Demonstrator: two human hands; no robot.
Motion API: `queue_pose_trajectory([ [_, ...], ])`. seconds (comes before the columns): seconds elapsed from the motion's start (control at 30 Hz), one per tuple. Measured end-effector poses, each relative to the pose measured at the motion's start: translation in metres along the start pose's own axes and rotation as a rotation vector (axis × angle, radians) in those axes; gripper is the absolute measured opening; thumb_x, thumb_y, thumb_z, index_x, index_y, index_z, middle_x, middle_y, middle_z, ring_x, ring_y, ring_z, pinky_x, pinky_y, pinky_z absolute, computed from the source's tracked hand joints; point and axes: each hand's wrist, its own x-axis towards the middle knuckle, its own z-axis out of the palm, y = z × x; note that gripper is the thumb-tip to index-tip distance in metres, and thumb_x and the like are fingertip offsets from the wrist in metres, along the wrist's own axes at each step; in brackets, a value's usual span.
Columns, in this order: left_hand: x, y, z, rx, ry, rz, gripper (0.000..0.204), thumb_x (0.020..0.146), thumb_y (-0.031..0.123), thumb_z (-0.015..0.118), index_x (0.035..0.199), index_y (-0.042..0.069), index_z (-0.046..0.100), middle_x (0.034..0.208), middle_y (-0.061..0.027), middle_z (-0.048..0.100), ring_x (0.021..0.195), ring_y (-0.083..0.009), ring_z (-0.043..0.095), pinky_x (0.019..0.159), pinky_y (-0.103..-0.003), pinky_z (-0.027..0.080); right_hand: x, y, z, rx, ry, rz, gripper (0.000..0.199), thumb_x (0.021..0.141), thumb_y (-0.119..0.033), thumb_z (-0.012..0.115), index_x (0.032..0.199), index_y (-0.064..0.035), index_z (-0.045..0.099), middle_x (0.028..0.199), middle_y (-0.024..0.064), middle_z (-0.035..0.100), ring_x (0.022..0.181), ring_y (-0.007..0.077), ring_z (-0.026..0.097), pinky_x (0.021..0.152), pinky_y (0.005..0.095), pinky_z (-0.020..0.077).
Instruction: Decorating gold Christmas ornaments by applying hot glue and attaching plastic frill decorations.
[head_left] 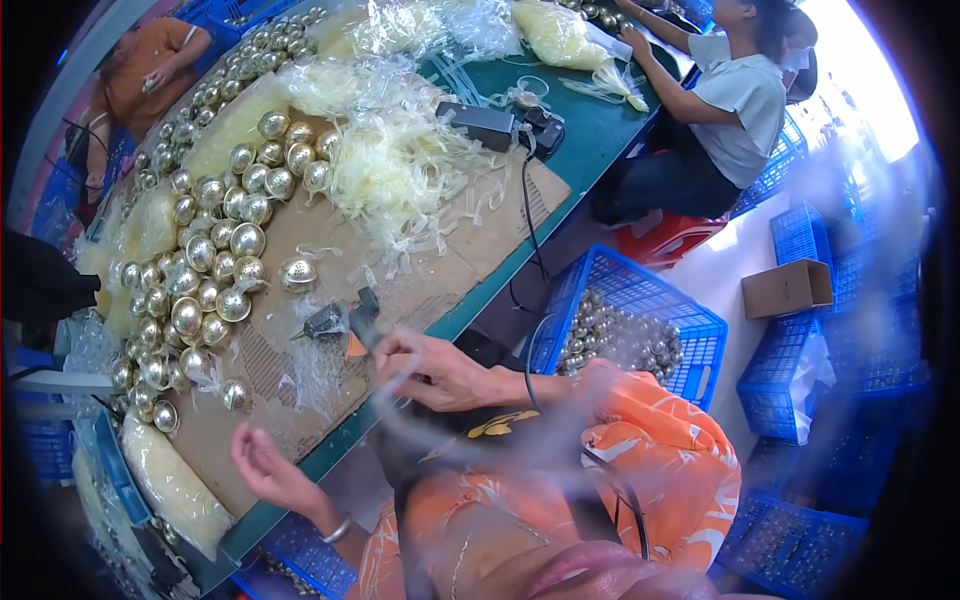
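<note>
My right hand [435,372] is at the table's front edge, fingers bent and pinched together. A blurred, pale streak crosses it, and what the fingertips hold, if anything, I cannot make out. Just beyond it a black glue gun [345,318] with an orange trigger lies on cardboard, beside crumpled clear plastic. To the left, my left hand [268,468] hovers low over the near cardboard, fingers loosely curled and apart, with nothing visible in it. The nearest shiny gold balls [235,393] lie beyond that hand, at the edge of a large pile [200,255]. One ball [297,273] sits apart.
Loose translucent strips [390,190] and a black power adapter [478,125] with a cord lie farther back. A filled plastic bag [175,490] is at near left. A blue crate [690,335] of balls stands at right. Two people [740,110] work at the table's far sides.
</note>
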Motion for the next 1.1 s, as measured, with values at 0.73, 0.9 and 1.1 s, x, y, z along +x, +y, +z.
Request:
queue_pose_trajectory([
  [0.73,-0.068,0.041,0.055,-0.462,-0.539,-0.224,0.012,0.095,0.002,0.074,0.095,0.001,0.062,0.089,-0.0025,0.065,0.078,-0.009,0.058,0.075,-0.024,0.049,-0.012,-0.001,0.032,0.358,0.076,0.05,0.017,0.098,-0.018,0.072,0.101,-0.0019,0.072,0.113,0.0062,0.056,0.093,0.0106,0.056,0.08,0.0263,0.0492],
  [0.9,-0.072,0.041,0.051,-0.46,-0.534,-0.257,0.011,0.098,0.005,0.071,0.096,0.001,0.061,0.087,-0.0014,0.063,0.076,-0.0081,0.056,0.073,-0.023,0.047,-0.018,-0.014,0.031,0.387,0.072,0.115,0.019,0.1,-0.02,0.07,0.101,-0.001,0.068,0.113,0.0072,0.057,0.095,0.0113,0.058,0.081,0.0272,0.0503],
  [1.1,-0.076,0.04,0.051,-0.422,-0.532,-0.315,0.012,0.1,0.008,0.07,0.095,0.002,0.06,0.083,-0.0002,0.063,0.074,-0.007,0.056,0.07,-0.022,0.045,-0.022,-0.007,0.031,0.292,0.056,0.036,0.02,0.101,-0.021,0.069,0.101,-0.0017,0.065,0.112,0.0071,0.058,0.092,0.0119,0.06,0.078,0.0274,0.0525],
])
